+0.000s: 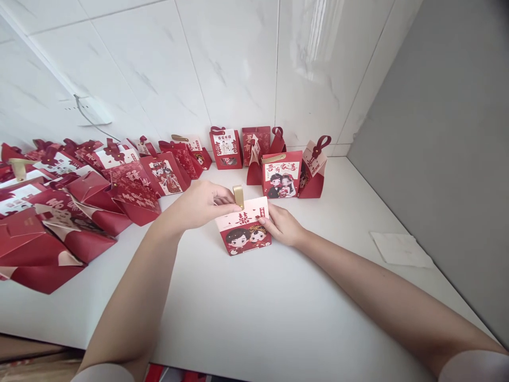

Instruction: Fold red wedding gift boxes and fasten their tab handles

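A white tiled wall [238, 53] rose behind a white table [298, 307], with a grey panel [433, 132] along the right. A crowd of red gift boxes [85, 193] filled the table's left side, many tilted against one another, their looped handles mostly dark red; their contents could not be seen. Near the wall stood a looser group, among them a couple box [282, 178] with 吾, 有, 家 and 喜 in large red characters above a cartoon pair, and a window box [226, 149] whose small lower panel showed something colourful, too small to make out. A white sheet [401, 249] lay near the right edge.

The held box [248, 228] was at the middle of the table, closed, its pale flap marked 囍 above two cartoon faces. The right hand [281, 225] gripped its right side, thumb across the front. The left hand [212, 201] reached in from the left, fingers curled and thumb pinching the top beside the upright gold strap [238, 196].
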`<state>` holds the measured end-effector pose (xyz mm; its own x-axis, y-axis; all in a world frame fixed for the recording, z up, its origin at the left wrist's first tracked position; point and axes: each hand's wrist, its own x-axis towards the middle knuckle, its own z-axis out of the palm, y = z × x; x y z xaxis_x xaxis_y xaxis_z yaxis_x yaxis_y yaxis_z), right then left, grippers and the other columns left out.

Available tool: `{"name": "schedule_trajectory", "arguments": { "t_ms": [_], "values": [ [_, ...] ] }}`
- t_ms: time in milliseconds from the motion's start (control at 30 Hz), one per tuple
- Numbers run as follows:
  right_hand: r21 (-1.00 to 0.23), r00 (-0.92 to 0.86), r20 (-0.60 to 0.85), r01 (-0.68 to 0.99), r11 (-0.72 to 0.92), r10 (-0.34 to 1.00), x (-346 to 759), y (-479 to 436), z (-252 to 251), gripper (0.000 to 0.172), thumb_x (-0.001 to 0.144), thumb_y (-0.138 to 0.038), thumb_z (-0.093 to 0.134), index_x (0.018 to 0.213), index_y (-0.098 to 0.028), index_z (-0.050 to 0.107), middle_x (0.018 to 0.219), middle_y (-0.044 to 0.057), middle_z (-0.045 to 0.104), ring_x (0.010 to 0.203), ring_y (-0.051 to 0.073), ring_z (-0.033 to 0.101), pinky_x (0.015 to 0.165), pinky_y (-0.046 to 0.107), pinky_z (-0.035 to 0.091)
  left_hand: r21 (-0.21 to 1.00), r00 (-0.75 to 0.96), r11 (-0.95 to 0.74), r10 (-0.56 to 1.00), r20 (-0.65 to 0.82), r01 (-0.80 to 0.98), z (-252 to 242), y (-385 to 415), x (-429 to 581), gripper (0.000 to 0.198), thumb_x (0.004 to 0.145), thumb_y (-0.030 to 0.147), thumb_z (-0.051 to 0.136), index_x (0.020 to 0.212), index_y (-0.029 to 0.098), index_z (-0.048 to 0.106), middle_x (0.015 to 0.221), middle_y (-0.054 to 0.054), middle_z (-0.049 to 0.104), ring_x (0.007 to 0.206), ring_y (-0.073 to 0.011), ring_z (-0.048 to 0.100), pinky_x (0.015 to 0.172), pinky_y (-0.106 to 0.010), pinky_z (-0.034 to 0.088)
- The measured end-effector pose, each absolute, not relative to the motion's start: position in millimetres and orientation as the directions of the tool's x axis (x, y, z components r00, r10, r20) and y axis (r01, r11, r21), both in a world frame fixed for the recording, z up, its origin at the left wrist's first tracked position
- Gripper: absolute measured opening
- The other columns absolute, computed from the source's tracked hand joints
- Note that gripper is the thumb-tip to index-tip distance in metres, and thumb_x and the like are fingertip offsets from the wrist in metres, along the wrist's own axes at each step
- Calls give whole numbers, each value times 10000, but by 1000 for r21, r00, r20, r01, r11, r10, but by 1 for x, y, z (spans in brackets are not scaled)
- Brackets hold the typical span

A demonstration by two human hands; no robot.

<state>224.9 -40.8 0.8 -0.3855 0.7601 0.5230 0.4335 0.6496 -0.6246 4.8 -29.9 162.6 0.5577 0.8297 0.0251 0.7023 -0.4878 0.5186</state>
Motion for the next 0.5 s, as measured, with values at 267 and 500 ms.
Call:
{"name": "schedule_trajectory", "arguments": {
  "t_ms": [267, 500],
  "values": [
    [-863, -600, 334, 114, 492, 726, 232, -29, -2, 597, 873, -534, 660, 1357, -218, 515, 1333, 90, 622, 1190, 281, 615, 1016, 426, 498, 738, 586, -355, 808, -67, 574, 141, 8, -10, 327, 803, 516, 681, 848, 202, 762, 831, -39, 741, 776, -186, 675, 661, -269, 505],
    [-958, -440, 232, 50, 282, 867, 227, -23, -9, 658, 922, -562, 579, 1443, -221, 366, 1303, 97, 644, 1216, 252, 607, 1087, 453, 457, 944, -54, -318, 945, 324, 88, 29, 47, 6, 556, 821, 679, 565, 985, 162, 684, 932, -78, 752, 820, -220, 706, 714, -314, 557]
  ]
}}
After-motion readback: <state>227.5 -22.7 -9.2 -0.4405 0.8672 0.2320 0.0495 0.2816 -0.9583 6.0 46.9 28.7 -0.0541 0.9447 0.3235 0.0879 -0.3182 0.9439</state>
